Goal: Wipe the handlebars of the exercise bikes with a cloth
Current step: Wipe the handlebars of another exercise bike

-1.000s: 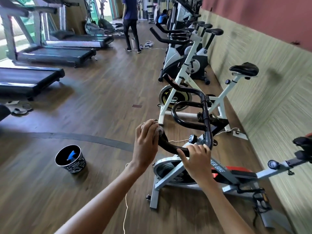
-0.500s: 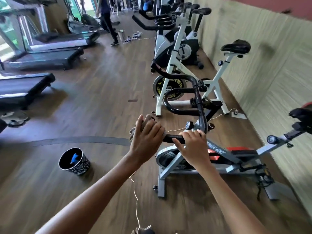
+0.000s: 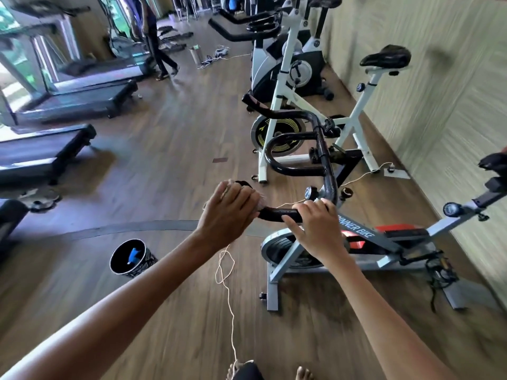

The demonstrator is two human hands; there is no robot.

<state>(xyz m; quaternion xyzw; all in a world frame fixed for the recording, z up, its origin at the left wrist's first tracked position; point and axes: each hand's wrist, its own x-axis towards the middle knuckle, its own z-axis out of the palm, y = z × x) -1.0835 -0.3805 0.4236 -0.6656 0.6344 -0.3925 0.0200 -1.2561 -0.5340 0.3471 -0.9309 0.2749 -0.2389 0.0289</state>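
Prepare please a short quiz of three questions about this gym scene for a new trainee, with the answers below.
1. True or false: the right hand rests on the black handlebar of the grey bike.
2. Which hand presses the cloth on the end of the handlebar?
A. the left hand
B. the right hand
C. neither
3. Fill in: the black bucket stands on the ____, to the left of the grey bike.

Key
1. True
2. A
3. floor
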